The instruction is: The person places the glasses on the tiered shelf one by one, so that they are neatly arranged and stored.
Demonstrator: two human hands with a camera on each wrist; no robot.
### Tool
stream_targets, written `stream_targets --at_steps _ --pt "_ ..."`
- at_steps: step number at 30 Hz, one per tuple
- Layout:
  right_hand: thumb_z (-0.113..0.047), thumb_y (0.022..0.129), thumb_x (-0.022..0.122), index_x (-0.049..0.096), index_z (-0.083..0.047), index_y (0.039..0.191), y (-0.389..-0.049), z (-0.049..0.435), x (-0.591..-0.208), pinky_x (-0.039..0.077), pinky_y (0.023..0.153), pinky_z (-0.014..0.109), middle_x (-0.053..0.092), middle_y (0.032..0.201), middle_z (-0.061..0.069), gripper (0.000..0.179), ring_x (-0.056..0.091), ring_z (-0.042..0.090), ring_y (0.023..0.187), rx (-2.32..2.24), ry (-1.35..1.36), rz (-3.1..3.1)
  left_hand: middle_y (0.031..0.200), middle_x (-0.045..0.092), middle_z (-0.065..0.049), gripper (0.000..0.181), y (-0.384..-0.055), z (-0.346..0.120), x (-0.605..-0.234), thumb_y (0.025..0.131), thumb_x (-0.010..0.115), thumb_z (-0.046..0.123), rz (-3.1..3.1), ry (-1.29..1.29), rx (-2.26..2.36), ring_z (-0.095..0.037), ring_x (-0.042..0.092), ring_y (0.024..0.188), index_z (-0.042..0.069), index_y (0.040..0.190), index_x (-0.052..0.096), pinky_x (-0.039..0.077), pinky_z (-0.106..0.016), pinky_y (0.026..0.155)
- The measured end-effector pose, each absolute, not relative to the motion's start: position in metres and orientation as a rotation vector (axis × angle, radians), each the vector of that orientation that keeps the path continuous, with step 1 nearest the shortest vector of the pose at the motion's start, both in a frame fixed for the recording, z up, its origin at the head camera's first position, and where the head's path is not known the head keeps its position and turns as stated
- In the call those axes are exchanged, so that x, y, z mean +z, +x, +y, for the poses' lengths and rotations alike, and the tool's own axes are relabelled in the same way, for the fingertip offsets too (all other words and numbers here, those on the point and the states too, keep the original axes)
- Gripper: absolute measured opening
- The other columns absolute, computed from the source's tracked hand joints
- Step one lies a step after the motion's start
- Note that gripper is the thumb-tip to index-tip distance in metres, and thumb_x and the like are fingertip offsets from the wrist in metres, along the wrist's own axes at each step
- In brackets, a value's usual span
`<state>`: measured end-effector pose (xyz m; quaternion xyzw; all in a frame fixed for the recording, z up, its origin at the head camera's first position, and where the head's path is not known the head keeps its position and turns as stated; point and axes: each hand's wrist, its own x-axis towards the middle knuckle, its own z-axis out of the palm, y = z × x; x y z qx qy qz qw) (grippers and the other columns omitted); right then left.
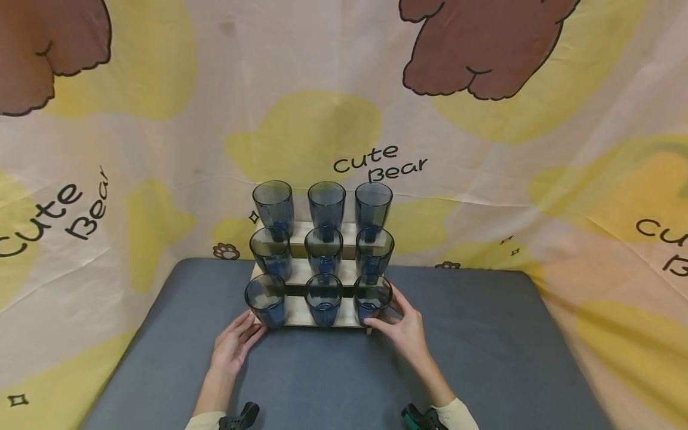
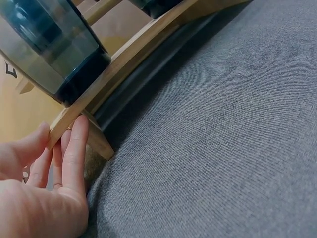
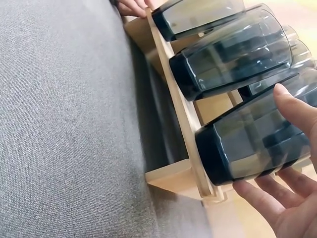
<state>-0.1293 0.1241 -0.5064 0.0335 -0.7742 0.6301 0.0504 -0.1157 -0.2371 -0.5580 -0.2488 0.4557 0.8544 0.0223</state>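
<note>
A three-step wooden rack [image 1: 297, 312] bears rows of blue-tinted drinking glasses, three to a step. My left hand [image 1: 235, 345] is at the rack's front left corner. In the left wrist view its thumb lies at the end of the lowest step and its fingers [image 2: 75, 153] reach under the board, pinching it. Just above stands the front left glass [image 1: 266, 298]. My right hand [image 1: 407, 332] holds the front right glass [image 1: 372, 294], thumb on the near side and fingers round the far side. That glass stands upright on the lowest step, beside the front middle glass [image 1: 323, 298].
The rack stands on a grey cloth-covered table [image 1: 473, 346], near its back edge. Behind hangs a patterned curtain [image 1: 301, 131] with bears and lettering. The middle row [image 1: 323, 248] and top row [image 1: 326, 200] of glasses rise closely behind the front one.
</note>
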Motion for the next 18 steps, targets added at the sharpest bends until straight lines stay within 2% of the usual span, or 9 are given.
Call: stream_targets --at_steps 5,13,16,18 --pt "-0.017 0.068 0.091 0.049 -0.022 0.144 -0.133 0.124 -0.51 0.061 0.085 0.033 0.059 0.135 0.006 0.087 0.059 0.028 0.12 1.907 0.127 -2.339 0.095 0.067 0.001 0.02 -0.116 -0.239 -0.556 0.096 0.063 0.007 1.44 -0.772 2.649 -0.013 0.066 0.088 0.024 0.094 0.073 0.059 -0.034 0.092" --pt "-0.016 0.07 0.089 0.053 -0.017 0.142 -0.127 0.127 -0.517 0.062 0.084 0.032 0.06 0.134 0.008 0.08 0.061 0.029 0.117 1.907 0.074 -2.346 0.094 0.067 -0.001 0.018 -0.116 -0.233 -0.562 0.096 0.063 0.006 1.415 -0.778 2.652 -0.014 0.066 0.088 0.022 0.096 0.071 0.059 -0.035 0.092" --pt "-0.018 0.074 0.087 0.054 -0.015 0.14 -0.125 0.129 -0.521 0.062 0.085 0.035 0.06 0.133 0.013 0.074 0.063 0.031 0.113 1.9 0.077 -2.367 0.094 0.067 -0.001 0.019 -0.116 -0.23 -0.566 0.096 0.062 0.006 1.434 -0.79 2.648 -0.015 0.066 0.088 0.022 0.096 0.071 0.058 -0.036 0.093" --pt "-0.023 0.075 0.087 0.052 -0.016 0.142 -0.122 0.131 -0.519 0.061 0.086 0.039 0.058 0.135 0.015 0.075 0.063 0.034 0.112 1.876 0.074 -2.421 0.094 0.066 -0.001 0.018 -0.116 -0.229 -0.566 0.095 0.064 0.007 1.436 -0.797 2.646 -0.015 0.066 0.088 0.022 0.096 0.072 0.058 -0.036 0.094"
